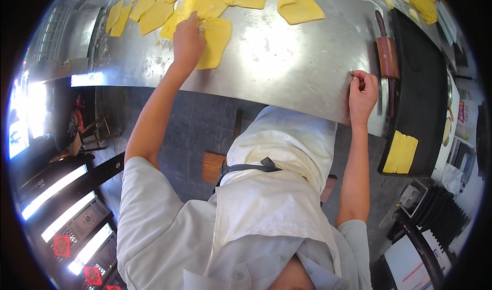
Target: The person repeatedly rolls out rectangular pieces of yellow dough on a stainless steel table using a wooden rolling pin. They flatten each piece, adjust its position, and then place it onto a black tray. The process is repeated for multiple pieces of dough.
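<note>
My left hand (188,42) is at the upper left corner of a flat yellow dough sheet (216,40), its fingers closed on the edge. The hand hides that side of the sheet. Several more dough pieces (157,16) lie and overlap beyond it on the metal worktable (307,78). One dough sheet (300,7) with a folded corner lies apart, farther right. Over the table's near right part, my right hand (363,96) has its fingers curled together, with nothing visible in them. Just right of it lies a wooden rolling pin (388,57) with a thick barrel.
A black tray (419,98) runs along the table's right end, with a yellow dough rectangle (401,153) at its near corner. A larger dough mass (419,0) lies at the far right. A wooden stool (214,167) is by my legs, below the table's front edge.
</note>
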`<state>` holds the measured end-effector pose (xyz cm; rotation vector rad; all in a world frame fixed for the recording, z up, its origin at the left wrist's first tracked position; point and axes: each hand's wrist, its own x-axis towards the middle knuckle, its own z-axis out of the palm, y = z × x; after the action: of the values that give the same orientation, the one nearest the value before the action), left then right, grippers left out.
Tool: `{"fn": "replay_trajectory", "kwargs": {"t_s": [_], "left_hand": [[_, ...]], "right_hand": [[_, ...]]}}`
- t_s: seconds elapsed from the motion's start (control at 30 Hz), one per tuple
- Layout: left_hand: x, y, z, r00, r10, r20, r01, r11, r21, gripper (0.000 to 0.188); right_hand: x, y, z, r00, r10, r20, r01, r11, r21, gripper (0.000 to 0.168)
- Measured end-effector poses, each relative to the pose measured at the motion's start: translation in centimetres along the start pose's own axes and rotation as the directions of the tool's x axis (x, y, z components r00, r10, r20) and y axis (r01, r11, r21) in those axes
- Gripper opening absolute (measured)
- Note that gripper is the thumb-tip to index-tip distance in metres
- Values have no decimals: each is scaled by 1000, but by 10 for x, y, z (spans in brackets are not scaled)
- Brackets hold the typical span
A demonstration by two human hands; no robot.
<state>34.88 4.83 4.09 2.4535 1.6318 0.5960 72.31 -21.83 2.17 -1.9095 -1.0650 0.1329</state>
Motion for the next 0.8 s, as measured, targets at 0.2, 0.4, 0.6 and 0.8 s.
{"fn": "replay_trajectory", "kwargs": {"t_s": [0.2,0.4,0.6,0.8], "left_hand": [[-13,-1,17,994,99,-38,-98,994,45,47],[12,-16,4,990,-138,28,141,960,-243,37],[44,-37,-13,892,-248,379,391,844,-367,30],[48,-5,-5,854,519,38,-500,839,-216,32]], "right_hand": [[0,4,1,1000,-21,1,21,1000,-18,12],[0,2,1,1000,-29,3,29,999,-15,12],[0,1,1,1000,-4,-1,4,1000,0,12],[0,2,2,1000,16,0,-16,1000,-13,12]]}}
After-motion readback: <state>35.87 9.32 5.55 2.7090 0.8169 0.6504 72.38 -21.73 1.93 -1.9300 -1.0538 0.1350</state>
